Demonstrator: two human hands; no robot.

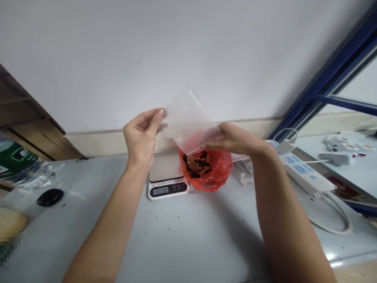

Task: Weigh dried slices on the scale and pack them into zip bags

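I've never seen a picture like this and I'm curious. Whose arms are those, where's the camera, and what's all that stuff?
There's no robot, just a person's two bare hands. The camera sits on their head, looking forward and down. The left hand and right hand hold some see-through plastic, perhaps a bag. On the grey table is a white scale, its screen showing 0.0. Beside it, an open red bag holds brownish pieces; I can't tell what they are. A white power strip lies to the right.
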